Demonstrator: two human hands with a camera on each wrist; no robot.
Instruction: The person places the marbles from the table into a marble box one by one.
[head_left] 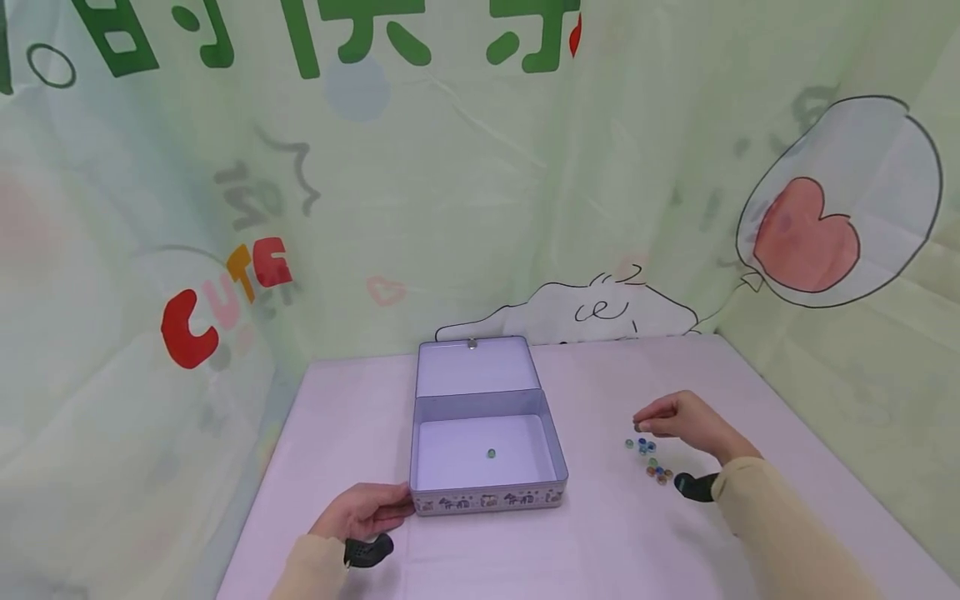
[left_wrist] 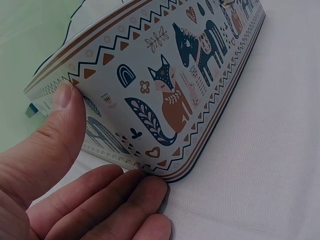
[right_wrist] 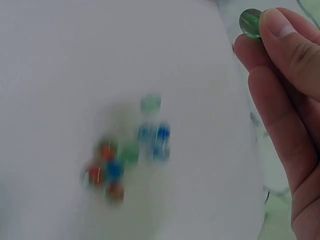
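A metal tin box (head_left: 487, 500) with its lid (head_left: 477, 371) raised stands on the table, one green marble (head_left: 491, 453) on its floor. My left hand (head_left: 369, 510) rests against the box's front left corner. In the left wrist view, the thumb (left_wrist: 70, 110) touches the patterned side and the fingers (left_wrist: 135, 205) lie by the bottom edge. Off to the right, my right hand (head_left: 686, 421) pinches a green glass marble (right_wrist: 251, 23) between thumb and fingertips, above the table. Several loose marbles (head_left: 660, 473) in blue, green and orange lie below that hand.
A pale cloth covers the table (head_left: 480, 558). Behind it and at both sides hangs a printed curtain (head_left: 480, 208), with a balloon drawing at the right. Each wrist wears a black strap device (head_left: 369, 551).
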